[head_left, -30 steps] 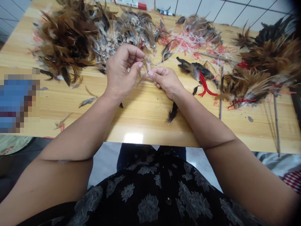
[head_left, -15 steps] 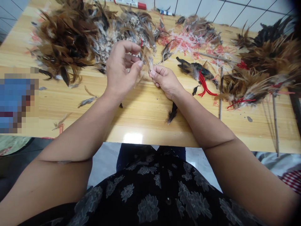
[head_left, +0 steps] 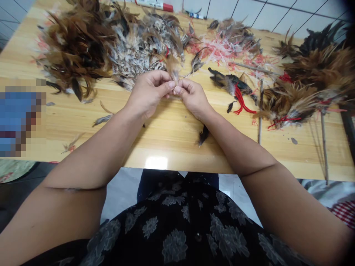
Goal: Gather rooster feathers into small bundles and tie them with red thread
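Note:
A small tuft of light brown feathers (head_left: 173, 66) stands upright between my two hands, its lower ends pinched at the fingertips. My left hand (head_left: 151, 90) is closed, thumb against forefinger at the base of the tuft. Meeting it from the other side, my right hand (head_left: 192, 96) is closed on the same feathers, and the fingertips of both hands touch or nearly touch. Behind my left hand spreads a heap of grey and white feather bundles (head_left: 133, 55). A black feather (head_left: 203, 136) lies beside my right forearm.
A large pile of brown feathers (head_left: 77, 48) fills the back left. Pink and white strings (head_left: 219, 50) lie at the back middle. To the right are a dark feather bundle with red strings (head_left: 241, 96), brown feather dusters (head_left: 294, 99) and thin sticks (head_left: 260, 111). Markers (head_left: 155, 5) rest by the tiled wall.
My left hand has come down and closed its fingers on the base of the feathers, next to my right fingertips. The right hand has barely moved.

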A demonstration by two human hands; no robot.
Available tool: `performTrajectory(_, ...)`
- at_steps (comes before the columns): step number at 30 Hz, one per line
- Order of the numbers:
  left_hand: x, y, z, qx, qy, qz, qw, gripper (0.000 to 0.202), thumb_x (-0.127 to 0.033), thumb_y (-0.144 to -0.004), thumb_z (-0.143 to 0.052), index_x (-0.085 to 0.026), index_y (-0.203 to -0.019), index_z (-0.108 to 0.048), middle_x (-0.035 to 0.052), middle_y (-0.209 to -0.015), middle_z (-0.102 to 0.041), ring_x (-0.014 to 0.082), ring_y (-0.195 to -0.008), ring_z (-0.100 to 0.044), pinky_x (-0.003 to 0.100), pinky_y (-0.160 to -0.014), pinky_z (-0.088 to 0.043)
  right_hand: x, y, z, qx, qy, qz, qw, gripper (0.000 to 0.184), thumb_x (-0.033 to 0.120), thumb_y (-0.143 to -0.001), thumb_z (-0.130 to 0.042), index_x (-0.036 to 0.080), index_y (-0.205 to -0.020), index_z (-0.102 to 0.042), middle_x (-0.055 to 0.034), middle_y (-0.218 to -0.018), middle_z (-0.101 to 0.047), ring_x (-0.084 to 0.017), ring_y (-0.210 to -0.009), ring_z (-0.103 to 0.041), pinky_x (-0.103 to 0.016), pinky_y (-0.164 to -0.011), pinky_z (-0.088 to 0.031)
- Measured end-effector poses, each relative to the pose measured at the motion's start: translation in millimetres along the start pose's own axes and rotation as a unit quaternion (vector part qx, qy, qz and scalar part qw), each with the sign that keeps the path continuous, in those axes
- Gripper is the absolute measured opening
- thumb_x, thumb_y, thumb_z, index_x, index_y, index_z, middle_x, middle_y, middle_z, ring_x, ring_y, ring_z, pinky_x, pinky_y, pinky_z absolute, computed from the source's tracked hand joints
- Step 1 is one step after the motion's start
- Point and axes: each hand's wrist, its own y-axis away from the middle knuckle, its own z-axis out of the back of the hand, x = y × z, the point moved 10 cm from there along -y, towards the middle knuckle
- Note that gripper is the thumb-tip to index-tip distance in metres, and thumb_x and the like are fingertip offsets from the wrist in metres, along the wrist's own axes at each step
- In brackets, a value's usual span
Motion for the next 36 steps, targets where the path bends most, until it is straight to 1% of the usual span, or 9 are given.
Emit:
performTrajectory(6, 4, -3, 4.1, 0.018, 0.0, 0.011, 1.0, 0.072, -0.068, -0.083, -0.13, -0.031, -0.09, -0.068, 0.0035, -0.086, -0.072, 0.0378, -0.112, -0.085, 0.046, -0.087, -0.067, -12, -3, 0, 0.004, -0.015, 0.004, 1.0, 0.054, 0.057, -0.105, -0.106, 0.025, -0.084, -0.068, 0.001, -0.091, -0.072, -0.017, -0.096, -0.064, -0.03, -0.096, -0.06)
performTrajectory(10, 12, -10, 13.5, 0.0, 0.01, -0.008, 1.0, 0.075, -0.076, -0.075, -0.129, -0.031, -0.084, -0.07, 0.0032, -0.083, -0.07, 0.0284, -0.083, -0.07, 0.044, -0.076, -0.059, -11, -2, -2, 0.003, -0.052, -0.016, 0.998, 0.058, 0.064, -0.097, -0.112, 0.023, -0.088, -0.073, 0.001, -0.093, -0.075, -0.015, -0.095, -0.066, -0.027, -0.091, -0.061)
performTrajectory(16, 21, -22, 28.6, -0.041, -0.021, -0.043, 0.998, 0.077, -0.082, -0.077, -0.125, -0.032, -0.08, -0.066, 0.0001, -0.073, -0.058, 0.0245, -0.07, -0.055, 0.045, -0.072, -0.051, 1, 2, -2, 0.007, -0.081, -0.025, 0.996, 0.065, 0.074, -0.09, -0.114, 0.023, -0.091, -0.075, 0.0021, -0.088, -0.074, -0.014, -0.093, -0.068, -0.023, -0.079, -0.059)
performTrajectory(18, 18, -21, 29.8, -0.045, -0.038, -0.059, 0.997, 0.075, -0.079, -0.079, -0.125, -0.033, -0.078, -0.065, 0.0002, -0.072, -0.056, 0.0276, -0.075, -0.06, 0.046, -0.077, -0.055, 1, 3, -2, 0.014, -0.068, -0.036, 0.997, 0.063, 0.072, -0.09, -0.116, 0.023, -0.09, -0.075, 0.003, -0.084, -0.072, -0.013, -0.088, -0.064, -0.023, -0.074, -0.056)
performTrajectory(22, 13, -17, 23.7, -0.025, -0.074, -0.065, 0.995, 0.064, -0.068, -0.084, -0.125, -0.034, -0.083, -0.071, 0.0034, -0.08, -0.065, 0.0367, -0.101, -0.077, 0.05, -0.091, -0.065, 3, 4, -5, 0.024, -0.044, -0.047, 0.998, 0.062, 0.063, -0.094, -0.115, 0.024, -0.084, -0.069, 0.0034, -0.081, -0.067, -0.013, -0.085, -0.063, -0.024, -0.074, -0.055)
performTrajectory(26, 6, -19, 21.3, -0.027, -0.068, -0.078, 0.994, 0.062, -0.066, -0.081, -0.126, -0.033, -0.082, -0.074, 0.0033, -0.083, -0.07, 0.0324, -0.09, -0.071, 0.05, -0.089, -0.065, 3, 3, -3, 0.01, -0.04, -0.04, 0.998, 0.062, 0.063, -0.102, -0.109, 0.024, -0.084, -0.064, 0.0031, -0.081, -0.064, -0.014, -0.089, -0.066, -0.025, -0.08, -0.058)
performTrajectory(30, -4, -24, 34.1, -0.047, -0.09, -0.097, 0.99, 0.047, -0.064, -0.087, -0.121, -0.035, -0.094, -0.084, 0.0051, -0.091, -0.074, 0.0331, -0.09, -0.066, 0.054, -0.094, -0.062, -8, -2, 14, -0.038, -0.047, -0.042, 0.997, 0.063, 0.071, -0.113, -0.096, 0.025, -0.088, -0.062, 0.0052, -0.076, -0.053, -0.012, -0.077, -0.054, -0.023, -0.072, -0.052)
performTrajectory(33, -6, -29, 48.0, -0.046, -0.186, -0.103, 0.976, 0.036, -0.056, -0.091, -0.114, -0.034, -0.09, -0.085, 0.006, -0.095, -0.068, 0.0333, -0.093, -0.062, 0.058, -0.109, -0.059, -17, -6, 28, -0.072, -0.052, -0.046, 0.995, 0.062, 0.074, -0.119, -0.088, 0.027, -0.089, -0.059, 0.0057, -0.075, -0.044, -0.012, -0.071, -0.048, -0.024, -0.066, -0.045)
performTrajectory(36, 3, -34, 51.9, -0.012, -0.256, -0.107, 0.961, 0.033, -0.047, -0.083, -0.115, -0.035, -0.087, -0.085, 0.0076, -0.102, -0.063, 0.0376, -0.108, -0.06, 0.061, -0.129, -0.053, -22, -7, 38, -0.105, -0.058, -0.056, 0.991, 0.06, 0.071, -0.121, -0.085, 0.028, -0.09, -0.058, 0.005, -0.077, -0.044, -0.013, -0.071, -0.048, -0.025, -0.065, -0.044)
